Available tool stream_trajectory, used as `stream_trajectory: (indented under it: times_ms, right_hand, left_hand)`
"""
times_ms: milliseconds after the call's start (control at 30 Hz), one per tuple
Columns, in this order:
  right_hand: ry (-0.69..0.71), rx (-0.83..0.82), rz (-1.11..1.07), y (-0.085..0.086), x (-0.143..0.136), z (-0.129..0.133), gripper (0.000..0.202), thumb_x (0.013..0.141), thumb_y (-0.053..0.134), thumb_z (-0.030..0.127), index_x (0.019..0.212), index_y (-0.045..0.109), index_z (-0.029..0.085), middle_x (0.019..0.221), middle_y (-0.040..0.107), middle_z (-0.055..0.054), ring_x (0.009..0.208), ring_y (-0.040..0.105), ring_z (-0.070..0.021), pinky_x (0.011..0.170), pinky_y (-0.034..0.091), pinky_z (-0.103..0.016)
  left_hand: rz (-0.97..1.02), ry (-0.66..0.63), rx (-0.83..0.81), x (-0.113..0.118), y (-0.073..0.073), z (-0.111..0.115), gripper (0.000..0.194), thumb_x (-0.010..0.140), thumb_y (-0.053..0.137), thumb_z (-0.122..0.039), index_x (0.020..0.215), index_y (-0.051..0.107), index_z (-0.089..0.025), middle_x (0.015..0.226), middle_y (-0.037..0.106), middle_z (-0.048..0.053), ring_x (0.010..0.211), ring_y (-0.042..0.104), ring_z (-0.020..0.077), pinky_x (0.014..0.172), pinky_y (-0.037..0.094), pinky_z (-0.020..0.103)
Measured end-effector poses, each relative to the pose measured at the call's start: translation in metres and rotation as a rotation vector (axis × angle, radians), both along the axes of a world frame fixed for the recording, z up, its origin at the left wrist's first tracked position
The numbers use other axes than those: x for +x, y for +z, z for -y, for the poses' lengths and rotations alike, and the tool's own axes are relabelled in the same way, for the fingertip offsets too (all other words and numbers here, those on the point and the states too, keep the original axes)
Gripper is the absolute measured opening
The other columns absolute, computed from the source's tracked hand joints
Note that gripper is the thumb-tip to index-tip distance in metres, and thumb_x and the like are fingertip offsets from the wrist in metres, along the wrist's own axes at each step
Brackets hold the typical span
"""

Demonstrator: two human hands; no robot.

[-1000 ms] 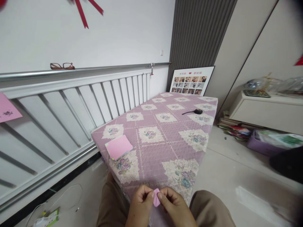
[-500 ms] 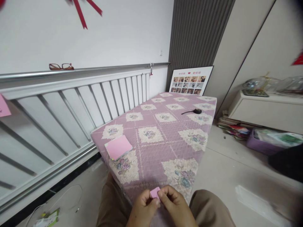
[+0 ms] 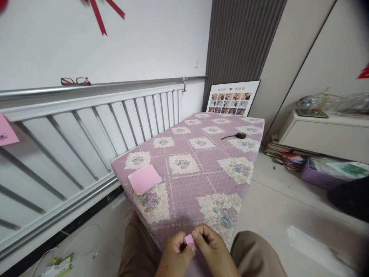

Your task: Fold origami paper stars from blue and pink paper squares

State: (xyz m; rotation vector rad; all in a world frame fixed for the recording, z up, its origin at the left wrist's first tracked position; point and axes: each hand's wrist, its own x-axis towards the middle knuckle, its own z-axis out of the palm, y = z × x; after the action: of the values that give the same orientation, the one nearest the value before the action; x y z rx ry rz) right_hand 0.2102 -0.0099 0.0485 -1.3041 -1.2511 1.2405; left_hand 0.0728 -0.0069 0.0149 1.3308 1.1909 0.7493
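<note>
A small folded piece of pink paper (image 3: 189, 239) is pinched between my two hands, just above the near end of the cloth-covered table. My left hand (image 3: 176, 254) grips its left and lower side with thumb and fingers. On the right side, my right hand (image 3: 211, 246) presses the paper between thumb and forefinger. The fingers hide part of the paper's edges. Farther up the table, by its left edge, lies a stack of pink paper sheets (image 3: 144, 179), apart from both hands.
The table (image 3: 187, 196) wears a purple floral cloth. A black tape-like coil (image 3: 240, 135) lies toward its far right. Along the left wall runs a white radiator (image 3: 95, 127), with glasses (image 3: 75, 81) on the pipe above. A purple bin (image 3: 317, 175) stands at right.
The pink paper looks smaller and narrower than before, its top part folded down. My fingers have shifted slightly around it; both hands remain in nearly the same place.
</note>
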Motion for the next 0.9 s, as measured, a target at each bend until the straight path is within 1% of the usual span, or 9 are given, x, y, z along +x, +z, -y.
stream_trajectory:
  times_ms: [100, 167, 233, 367, 433, 567, 700, 767, 900]
  right_hand:
    - [-0.020, -0.002, 0.028, 0.001, 0.001, 0.000, 0.039, 0.075, 0.057, 0.057, 0.061, 0.054, 0.020, 0.059, 0.051, 0.002, 0.060, 0.047, -0.0144, 0.060, 0.040, -0.026]
    - [-0.014, -0.009, 0.036, 0.000, 0.002, -0.001, 0.039, 0.075, 0.057, 0.056, 0.062, 0.056, 0.020, 0.061, 0.053, 0.001, 0.062, 0.049, -0.0152, 0.061, 0.041, -0.026]
    - [0.007, -0.019, 0.029, 0.000, 0.001, -0.001, 0.040, 0.076, 0.056, 0.057, 0.064, 0.057, 0.019, 0.061, 0.055, 0.000, 0.063, 0.050, -0.0157, 0.062, 0.041, -0.027]
    - [0.032, -0.012, 0.005, -0.004, 0.000, -0.001, 0.041, 0.078, 0.054, 0.058, 0.066, 0.058, 0.019, 0.062, 0.055, 0.000, 0.063, 0.050, -0.0154, 0.063, 0.041, -0.027]
    - [0.038, -0.021, -0.006, -0.006, 0.000, -0.001, 0.041, 0.078, 0.054, 0.058, 0.065, 0.057, 0.019, 0.061, 0.053, 0.001, 0.061, 0.048, -0.0144, 0.061, 0.040, -0.026]
    - [0.065, -0.064, -0.032, -0.010, 0.003, -0.004, 0.039, 0.076, 0.056, 0.057, 0.069, 0.058, 0.019, 0.061, 0.050, 0.003, 0.059, 0.045, -0.0129, 0.059, 0.038, -0.025]
    - [0.079, -0.093, 0.009, -0.014, 0.011, -0.005, 0.034, 0.074, 0.058, 0.052, 0.068, 0.057, 0.019, 0.062, 0.049, 0.003, 0.060, 0.045, -0.0131, 0.059, 0.037, -0.025]
    - [0.068, -0.095, 0.066, -0.016, 0.014, -0.005, 0.033, 0.073, 0.057, 0.050, 0.063, 0.054, 0.019, 0.061, 0.048, 0.003, 0.061, 0.044, -0.0133, 0.060, 0.037, -0.025]
    - [0.046, -0.098, 0.096, -0.023, 0.018, -0.004, 0.030, 0.074, 0.055, 0.048, 0.063, 0.050, 0.021, 0.059, 0.046, 0.004, 0.058, 0.043, -0.0127, 0.058, 0.036, -0.025]
  left_hand:
    - [0.010, -0.013, 0.004, 0.003, 0.007, -0.001, 0.017, 0.074, 0.055, -0.033, 0.069, 0.048, -0.018, 0.062, 0.040, -0.005, 0.061, 0.037, 0.0110, 0.058, 0.030, 0.022]
    - [0.012, 0.036, 0.017, 0.004, 0.010, -0.001, 0.018, 0.074, 0.056, -0.035, 0.069, 0.050, -0.018, 0.062, 0.041, -0.005, 0.061, 0.038, 0.0114, 0.058, 0.030, 0.023]
    - [0.002, 0.069, 0.001, 0.005, 0.013, -0.002, 0.022, 0.074, 0.056, -0.038, 0.066, 0.049, -0.019, 0.060, 0.040, -0.005, 0.060, 0.037, 0.0115, 0.057, 0.029, 0.023]
    - [-0.011, 0.069, 0.022, 0.004, 0.015, -0.002, 0.025, 0.075, 0.055, -0.039, 0.062, 0.045, -0.019, 0.059, 0.038, -0.005, 0.060, 0.036, 0.0116, 0.058, 0.029, 0.023]
    - [-0.009, 0.093, 0.032, 0.004, 0.013, -0.001, 0.025, 0.075, 0.054, -0.038, 0.062, 0.043, -0.019, 0.060, 0.037, -0.005, 0.060, 0.036, 0.0116, 0.058, 0.028, 0.023]
    - [0.025, 0.078, -0.050, 0.008, 0.002, 0.000, 0.025, 0.074, 0.055, -0.039, 0.064, 0.041, -0.020, 0.060, 0.037, -0.006, 0.058, 0.035, 0.0107, 0.056, 0.027, 0.023]
    - [0.012, 0.011, -0.113, 0.008, -0.006, 0.000, 0.018, 0.077, 0.054, -0.034, 0.071, 0.050, -0.018, 0.061, 0.044, -0.005, 0.058, 0.040, 0.0109, 0.058, 0.031, 0.023]
    - [0.003, 0.011, -0.100, 0.007, -0.007, -0.002, 0.014, 0.078, 0.053, -0.031, 0.074, 0.054, -0.017, 0.062, 0.048, -0.004, 0.060, 0.044, 0.0116, 0.060, 0.034, 0.023]
    - [0.039, 0.073, -0.056, 0.006, -0.010, -0.009, 0.008, 0.078, 0.053, -0.024, 0.074, 0.055, -0.017, 0.064, 0.051, -0.003, 0.062, 0.046, 0.0117, 0.062, 0.035, 0.023]
